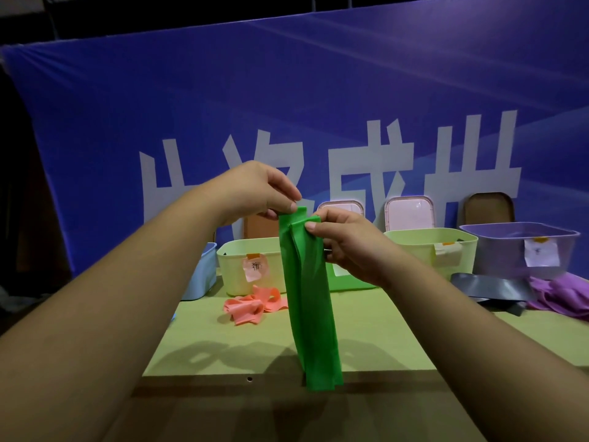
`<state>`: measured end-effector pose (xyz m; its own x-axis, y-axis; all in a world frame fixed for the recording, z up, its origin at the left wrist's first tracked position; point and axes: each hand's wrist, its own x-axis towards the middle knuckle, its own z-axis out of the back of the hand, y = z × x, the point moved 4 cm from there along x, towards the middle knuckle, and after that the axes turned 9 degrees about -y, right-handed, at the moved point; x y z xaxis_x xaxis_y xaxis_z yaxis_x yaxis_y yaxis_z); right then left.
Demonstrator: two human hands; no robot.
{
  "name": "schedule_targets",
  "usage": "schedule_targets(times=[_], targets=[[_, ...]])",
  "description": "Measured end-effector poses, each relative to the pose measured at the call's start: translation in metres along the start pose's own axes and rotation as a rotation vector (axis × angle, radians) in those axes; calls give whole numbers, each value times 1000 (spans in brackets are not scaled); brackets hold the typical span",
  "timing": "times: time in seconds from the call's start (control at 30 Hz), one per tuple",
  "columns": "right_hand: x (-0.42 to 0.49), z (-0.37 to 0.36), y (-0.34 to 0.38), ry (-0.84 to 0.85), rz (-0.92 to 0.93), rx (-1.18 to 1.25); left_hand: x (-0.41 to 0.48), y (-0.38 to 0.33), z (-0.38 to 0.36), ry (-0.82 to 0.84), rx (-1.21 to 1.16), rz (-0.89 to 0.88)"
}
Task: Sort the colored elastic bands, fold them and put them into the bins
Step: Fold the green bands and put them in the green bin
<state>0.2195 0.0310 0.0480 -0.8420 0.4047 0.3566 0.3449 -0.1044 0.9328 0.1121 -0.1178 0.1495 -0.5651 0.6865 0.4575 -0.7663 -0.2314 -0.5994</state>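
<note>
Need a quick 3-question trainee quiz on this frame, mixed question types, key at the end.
1. Multiple choice: the left hand and the right hand both pinch the top edge of which band? A white band, B green band, C yellow band.
2. True or false: the pink bands lie inside a bin.
3. Fill in: the purple bands lie on the table in front of the ___ bin.
Key: 1 B. 2 False, they lie on the table. 3 purple, the purple bin.
</note>
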Motion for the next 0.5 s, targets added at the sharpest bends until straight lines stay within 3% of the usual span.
schedule_targets(times=[0.5], targets=[[3, 8, 6, -146, 131, -105, -1, -5, 7, -154, -60, -8]])
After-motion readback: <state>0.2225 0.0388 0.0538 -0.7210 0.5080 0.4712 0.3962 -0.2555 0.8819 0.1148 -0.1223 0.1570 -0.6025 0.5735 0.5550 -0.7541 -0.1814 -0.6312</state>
